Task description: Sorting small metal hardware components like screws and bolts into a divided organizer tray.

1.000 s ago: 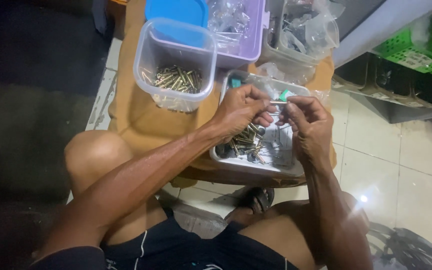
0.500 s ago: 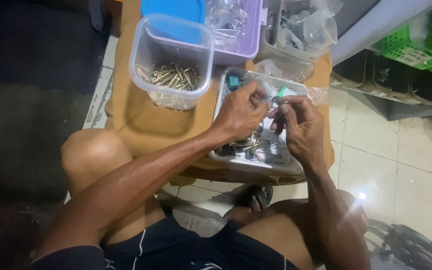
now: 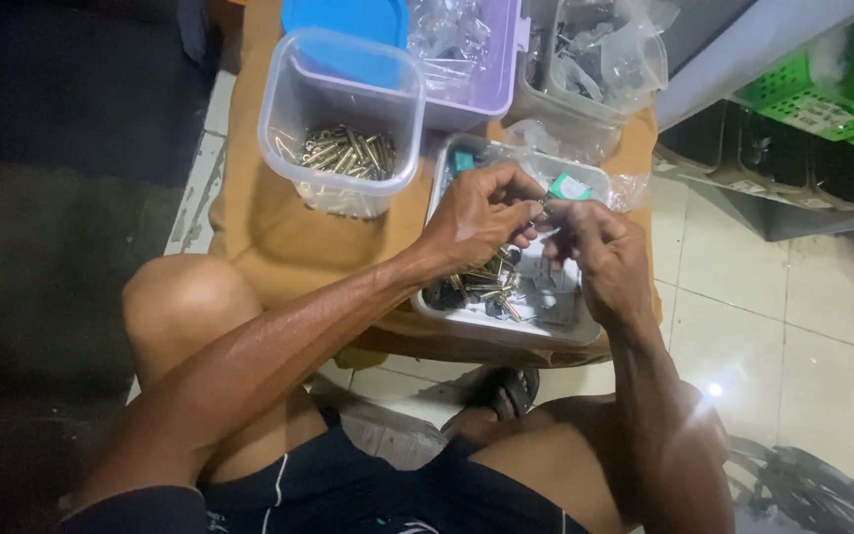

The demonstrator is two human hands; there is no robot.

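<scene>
Both hands meet over a shallow clear tray (image 3: 585, 331) at the near right of the tan-covered tabletop (image 3: 269, 237). The left hand (image 3: 481, 213) has its fingers curled and pressed together around a small metal part (image 3: 543, 206), and the right hand (image 3: 600, 252) pinches the same part from the other side with thumb and forefinger. The part is mostly covered by the fingertips, so its shape is hard to make out.

Under the hands the tray holds a heap of brass-coloured screws and dark bits (image 3: 486, 287); the left hand hides much of it. A small green-and-white packet (image 3: 570, 186) lies at the tray's far edge, just beside the right hand.

To the far left stands a tall clear tub (image 3: 343, 119) with brass-coloured screws on its bottom. Beyond it lies a blue lid (image 3: 348, 18), cut off by the top edge. To its right is a lilac box (image 3: 481, 89) of clear plastic bags, and farther right a clear box (image 3: 585, 99) lined with a crumpled bag of dark parts, too blurred to identify.

A green crate (image 3: 822, 89) sits at the far right. A sandalled foot (image 3: 506, 391) shows below the tabletop's near edge.
</scene>
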